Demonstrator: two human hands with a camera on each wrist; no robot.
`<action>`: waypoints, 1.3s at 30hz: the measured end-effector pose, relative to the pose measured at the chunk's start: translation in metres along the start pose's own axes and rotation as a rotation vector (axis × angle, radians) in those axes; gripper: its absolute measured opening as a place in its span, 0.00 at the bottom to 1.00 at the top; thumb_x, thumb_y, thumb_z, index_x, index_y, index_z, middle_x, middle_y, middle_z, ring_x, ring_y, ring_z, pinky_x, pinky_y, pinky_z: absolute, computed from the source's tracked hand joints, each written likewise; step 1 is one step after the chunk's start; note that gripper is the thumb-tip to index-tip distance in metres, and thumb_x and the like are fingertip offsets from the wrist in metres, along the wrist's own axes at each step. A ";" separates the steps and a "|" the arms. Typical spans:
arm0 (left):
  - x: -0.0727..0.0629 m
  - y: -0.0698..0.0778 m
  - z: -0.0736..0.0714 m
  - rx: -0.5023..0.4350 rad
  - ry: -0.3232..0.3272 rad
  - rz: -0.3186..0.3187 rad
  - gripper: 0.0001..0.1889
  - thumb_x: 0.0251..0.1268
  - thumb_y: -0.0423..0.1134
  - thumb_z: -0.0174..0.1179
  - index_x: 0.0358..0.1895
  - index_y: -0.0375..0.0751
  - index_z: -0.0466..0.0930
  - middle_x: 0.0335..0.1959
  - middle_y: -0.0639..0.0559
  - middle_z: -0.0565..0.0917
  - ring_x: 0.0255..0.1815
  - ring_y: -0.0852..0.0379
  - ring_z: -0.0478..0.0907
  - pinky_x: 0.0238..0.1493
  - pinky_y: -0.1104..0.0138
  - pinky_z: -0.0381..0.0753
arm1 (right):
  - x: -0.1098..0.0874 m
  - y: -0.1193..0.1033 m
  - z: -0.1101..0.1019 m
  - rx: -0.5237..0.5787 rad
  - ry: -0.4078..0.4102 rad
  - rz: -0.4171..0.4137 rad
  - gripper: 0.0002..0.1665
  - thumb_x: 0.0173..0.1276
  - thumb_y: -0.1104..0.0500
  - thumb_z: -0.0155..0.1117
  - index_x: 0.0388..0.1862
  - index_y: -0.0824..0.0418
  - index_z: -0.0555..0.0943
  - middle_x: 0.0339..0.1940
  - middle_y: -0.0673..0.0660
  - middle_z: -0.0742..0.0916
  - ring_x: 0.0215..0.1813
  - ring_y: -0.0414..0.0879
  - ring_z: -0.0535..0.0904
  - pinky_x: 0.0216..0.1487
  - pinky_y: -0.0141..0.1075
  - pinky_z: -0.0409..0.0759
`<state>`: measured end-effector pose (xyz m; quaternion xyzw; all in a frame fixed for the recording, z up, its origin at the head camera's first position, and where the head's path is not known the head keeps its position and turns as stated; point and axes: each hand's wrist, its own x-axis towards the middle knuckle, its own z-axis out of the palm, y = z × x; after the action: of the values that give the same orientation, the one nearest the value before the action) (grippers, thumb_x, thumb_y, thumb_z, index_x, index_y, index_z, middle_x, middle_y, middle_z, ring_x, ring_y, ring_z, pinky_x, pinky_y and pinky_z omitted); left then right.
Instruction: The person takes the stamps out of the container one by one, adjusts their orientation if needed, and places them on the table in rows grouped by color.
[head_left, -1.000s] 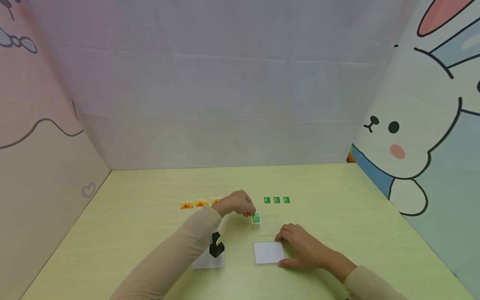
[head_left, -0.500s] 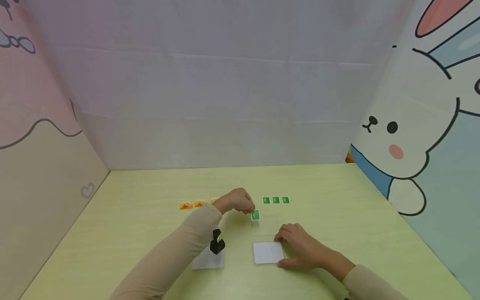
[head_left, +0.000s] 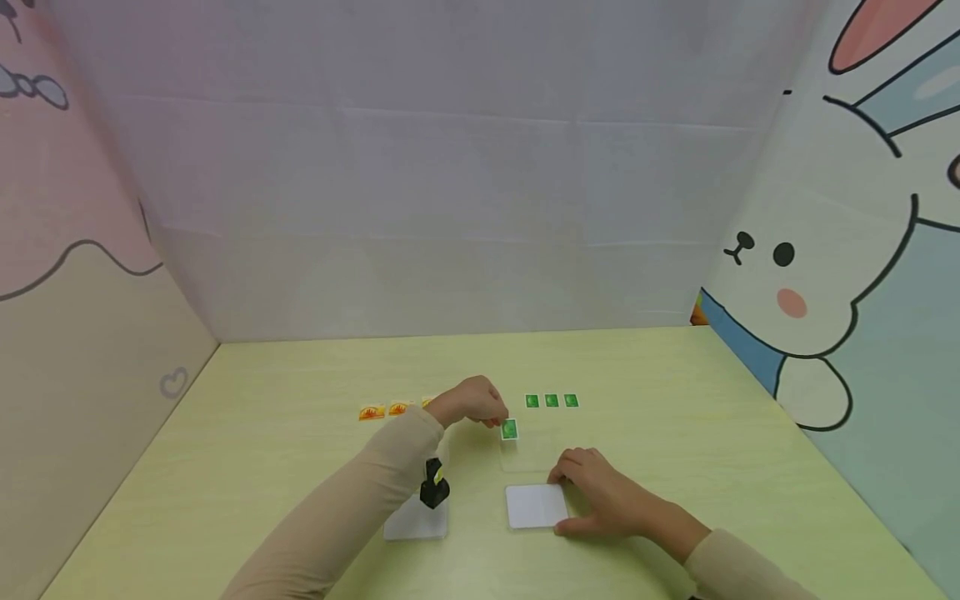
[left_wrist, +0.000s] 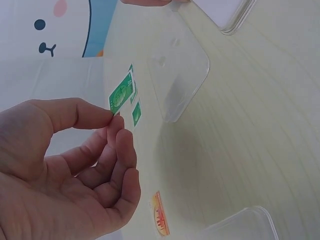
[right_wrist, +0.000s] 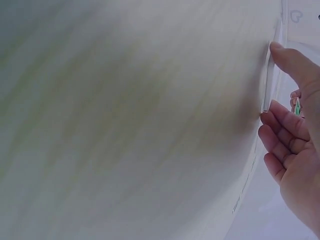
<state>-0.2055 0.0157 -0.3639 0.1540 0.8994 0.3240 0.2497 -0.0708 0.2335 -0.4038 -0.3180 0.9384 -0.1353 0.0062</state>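
My left hand [head_left: 474, 402] pinches a small green card [left_wrist: 123, 94] with a white border between thumb and index finger, above the table. Under it in the left wrist view lies a clear plastic tray or lid [left_wrist: 182, 70]. My right hand [head_left: 603, 500] holds a flat white rectangular stack or box [head_left: 537, 507] with clear edges, thumb at the near corner and fingers at the far one. In the right wrist view, its thin edge [right_wrist: 268, 82] shows between thumb and fingers. Another white flat box [head_left: 416, 518] is partly hidden by the left forearm.
Several small green cards [head_left: 552, 401] lie in a row at the back. To their left is a row of orange-yellow cards [head_left: 372, 412], one partly covered by the left wrist. A white curtain [head_left: 450, 208] borders the table's far edge.
The left hand and the green card have risen very slightly. My right hand and the white box stay in place.
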 end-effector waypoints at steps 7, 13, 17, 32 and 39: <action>0.001 0.000 -0.001 0.015 -0.004 0.002 0.07 0.57 0.37 0.61 0.30 0.38 0.86 0.28 0.50 0.87 0.30 0.59 0.82 0.41 0.65 0.81 | 0.000 0.001 0.001 0.005 0.001 -0.012 0.30 0.56 0.34 0.68 0.46 0.55 0.78 0.44 0.45 0.79 0.47 0.38 0.70 0.53 0.40 0.72; 0.001 0.000 -0.003 0.031 -0.007 0.011 0.08 0.58 0.37 0.60 0.28 0.38 0.86 0.24 0.52 0.84 0.32 0.55 0.82 0.39 0.66 0.80 | 0.000 0.001 0.002 -0.011 0.010 -0.012 0.30 0.56 0.34 0.68 0.46 0.54 0.78 0.43 0.44 0.79 0.47 0.37 0.70 0.53 0.39 0.72; 0.001 0.000 -0.003 0.025 -0.005 0.005 0.08 0.58 0.37 0.60 0.28 0.38 0.85 0.25 0.51 0.84 0.33 0.55 0.83 0.41 0.65 0.80 | 0.000 0.002 0.003 -0.024 0.027 -0.021 0.30 0.55 0.35 0.68 0.46 0.54 0.78 0.43 0.44 0.79 0.48 0.37 0.70 0.53 0.39 0.71; 0.000 -0.001 -0.003 0.034 0.003 0.001 0.08 0.58 0.38 0.60 0.28 0.38 0.86 0.26 0.51 0.85 0.34 0.54 0.84 0.41 0.65 0.80 | 0.000 0.001 0.003 -0.038 0.044 -0.028 0.30 0.55 0.34 0.69 0.46 0.54 0.78 0.43 0.44 0.80 0.49 0.39 0.70 0.56 0.41 0.69; 0.001 0.001 -0.006 0.011 -0.005 0.012 0.08 0.58 0.37 0.59 0.29 0.36 0.86 0.33 0.45 0.88 0.37 0.52 0.85 0.44 0.62 0.81 | 0.000 0.002 0.003 -0.048 0.060 -0.044 0.30 0.55 0.35 0.69 0.45 0.54 0.78 0.43 0.45 0.79 0.49 0.40 0.70 0.57 0.42 0.70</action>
<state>-0.2092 0.0138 -0.3595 0.1616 0.8997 0.3202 0.2489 -0.0713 0.2339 -0.4075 -0.3346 0.9338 -0.1225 -0.0325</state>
